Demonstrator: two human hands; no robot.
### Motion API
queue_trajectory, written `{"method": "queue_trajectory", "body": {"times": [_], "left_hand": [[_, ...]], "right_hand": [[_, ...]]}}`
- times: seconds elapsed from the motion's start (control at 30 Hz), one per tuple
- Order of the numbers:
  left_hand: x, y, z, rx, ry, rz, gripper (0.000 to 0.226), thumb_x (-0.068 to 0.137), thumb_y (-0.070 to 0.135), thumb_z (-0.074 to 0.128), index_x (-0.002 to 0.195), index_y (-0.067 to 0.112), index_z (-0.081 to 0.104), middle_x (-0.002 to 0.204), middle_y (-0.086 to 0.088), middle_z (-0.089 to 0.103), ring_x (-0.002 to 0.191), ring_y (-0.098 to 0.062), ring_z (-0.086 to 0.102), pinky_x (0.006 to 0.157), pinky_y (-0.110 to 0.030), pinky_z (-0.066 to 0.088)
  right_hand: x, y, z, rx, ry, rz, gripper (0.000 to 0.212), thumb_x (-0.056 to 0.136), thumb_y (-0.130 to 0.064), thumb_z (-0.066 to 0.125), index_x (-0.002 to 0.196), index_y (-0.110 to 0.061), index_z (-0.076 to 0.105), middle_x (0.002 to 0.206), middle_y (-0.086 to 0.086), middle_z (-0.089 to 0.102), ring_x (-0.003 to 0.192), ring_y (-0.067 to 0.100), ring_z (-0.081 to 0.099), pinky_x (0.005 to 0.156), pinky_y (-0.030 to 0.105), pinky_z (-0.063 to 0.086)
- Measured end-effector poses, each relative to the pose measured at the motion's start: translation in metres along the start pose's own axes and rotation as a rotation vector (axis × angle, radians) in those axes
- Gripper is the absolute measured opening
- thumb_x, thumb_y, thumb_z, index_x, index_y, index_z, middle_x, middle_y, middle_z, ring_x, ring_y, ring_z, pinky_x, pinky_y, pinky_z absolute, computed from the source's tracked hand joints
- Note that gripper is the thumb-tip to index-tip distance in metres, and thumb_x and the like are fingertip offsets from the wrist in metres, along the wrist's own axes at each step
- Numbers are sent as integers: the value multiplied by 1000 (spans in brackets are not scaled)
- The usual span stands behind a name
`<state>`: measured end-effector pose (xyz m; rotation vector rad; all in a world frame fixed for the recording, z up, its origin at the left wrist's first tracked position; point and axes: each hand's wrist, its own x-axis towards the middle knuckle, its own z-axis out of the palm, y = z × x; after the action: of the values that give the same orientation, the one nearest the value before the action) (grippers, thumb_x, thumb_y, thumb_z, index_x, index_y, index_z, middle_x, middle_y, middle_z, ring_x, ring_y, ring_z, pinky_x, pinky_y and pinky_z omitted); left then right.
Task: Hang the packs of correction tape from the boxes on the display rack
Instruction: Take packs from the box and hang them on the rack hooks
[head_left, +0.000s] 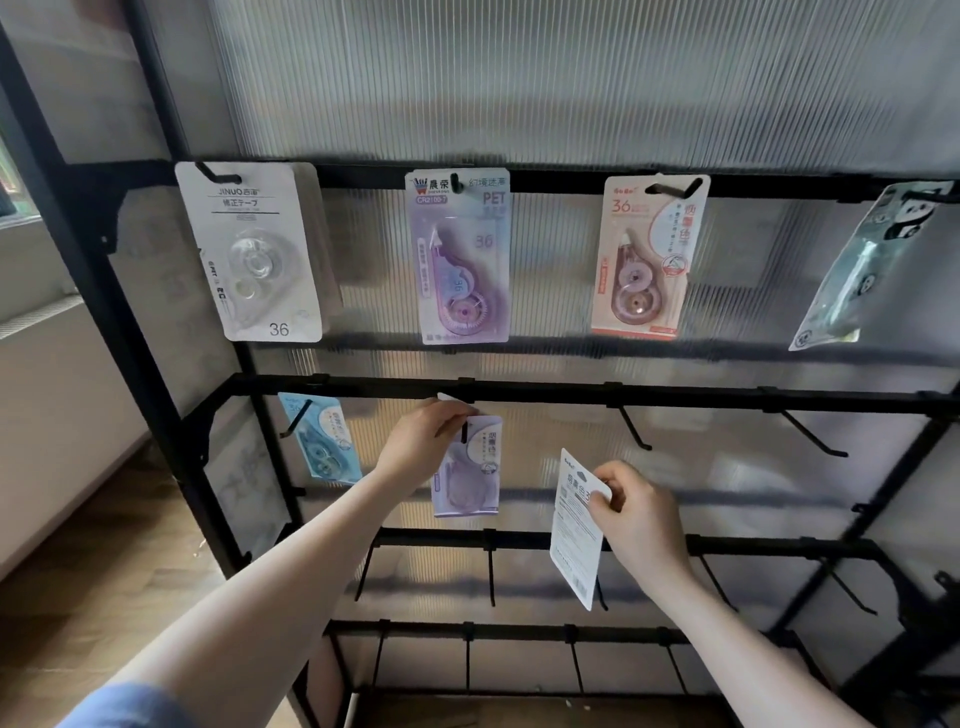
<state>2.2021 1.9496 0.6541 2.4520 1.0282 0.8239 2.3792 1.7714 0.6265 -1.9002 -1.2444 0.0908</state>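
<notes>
On the rack's (519, 394) second rail, the left hand (423, 436) pinched the top of a lilac pack (467, 467), fingers curled at its hang hole, where a hook (464, 432) showed through — likely seating it so it would hang square. The right hand (636, 512) gripped a white pack (574, 530) by its upper edge, back side out, held off the rack below the rail, probably waiting for the free hook (635, 428) to the right. Four packs hung along the top rail, a blue pack (324, 441) at the left of the second.
</notes>
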Motion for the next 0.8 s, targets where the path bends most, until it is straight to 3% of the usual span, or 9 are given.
{"method": "queue_trajectory", "body": {"times": [0.23,0.33,0.53,0.7,0.8], "left_hand": [[6,-1,0,7,36,-19,28,98,21,42,116,20,64,110,-3,59,85,-6,49,60,-8,32],[4,2,-1,-6,89,-42,26,95,20,48,117,19,62,111,-2,58,88,-8,51,63,-8,33],[-11,3,-9,2,232,-89,32,91,23,57,122,17,59,120,-3,55,107,-17,51,82,-21,34],[-31,-2,-19,20,257,-127,29,90,22,58,119,17,61,120,-5,56,110,-22,51,87,-28,39],[-42,-2,-24,29,273,-152,27,90,22,58,117,18,62,122,-4,55,110,-20,51,90,-31,42]], "right_hand": [[2,6,-1,-13,-14,18,4,86,-7,56,82,-10,57,76,-7,61,64,5,55,46,12,38],[2,7,1,-15,-18,17,4,86,-8,57,82,-9,58,84,-2,66,68,10,58,45,11,38],[-2,4,1,16,-36,16,3,88,-8,56,87,-8,59,102,7,69,75,14,60,46,9,40],[-4,2,-2,59,-130,18,34,91,-8,51,124,-14,56,119,5,61,68,11,56,41,14,39],[-2,1,-5,23,-195,-24,22,92,-10,53,106,-12,69,115,6,64,84,12,57,44,12,40]]}}
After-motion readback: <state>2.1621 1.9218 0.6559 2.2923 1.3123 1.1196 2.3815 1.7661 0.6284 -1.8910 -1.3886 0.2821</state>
